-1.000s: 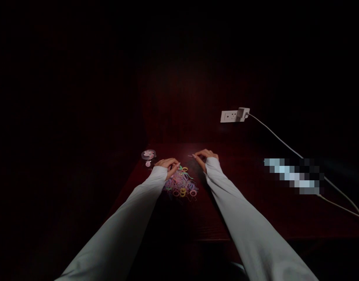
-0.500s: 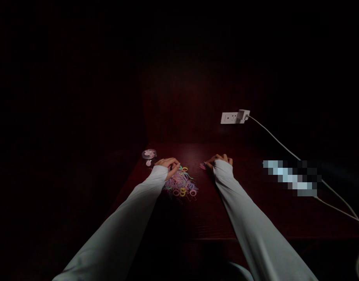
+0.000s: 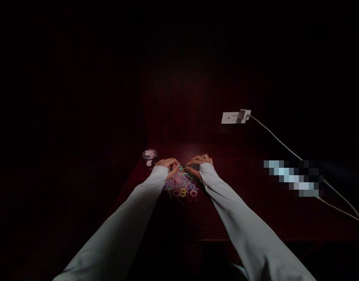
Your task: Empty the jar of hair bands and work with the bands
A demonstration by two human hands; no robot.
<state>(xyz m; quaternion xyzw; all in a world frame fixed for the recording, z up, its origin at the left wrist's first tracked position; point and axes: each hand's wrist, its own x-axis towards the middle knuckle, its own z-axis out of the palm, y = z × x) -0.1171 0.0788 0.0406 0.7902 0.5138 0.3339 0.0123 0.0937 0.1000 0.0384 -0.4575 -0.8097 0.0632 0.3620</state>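
A tangled pile of small, colourful hair ties [image 3: 181, 183] lies on the dark red table, with pink and yellow rings along its near edge. At the pile's upper left is my left hand [image 3: 168, 164], its fingers curled and thumb close to the forefinger; what it holds is hidden. My right hand [image 3: 199, 162] reaches in from the other side, thumb and fingertips closing at a yellowish hair tie [image 3: 185, 169] on the pile's far edge. The two hands' fingertips are close but apart.
A clear round container [image 3: 149, 154] with pink pieces stands left of the hands, a small pink piece [image 3: 149, 163] before it. On the back wall is a socket [image 3: 230, 118] with a white charger [image 3: 244, 114]. Its cable [image 3: 274, 136] runs right, past a blurred-out object [image 3: 292, 178].
My right hand has moved left from the small pink hair ties to the pile, and now covers the spot where those ties lay. My left hand has barely moved.
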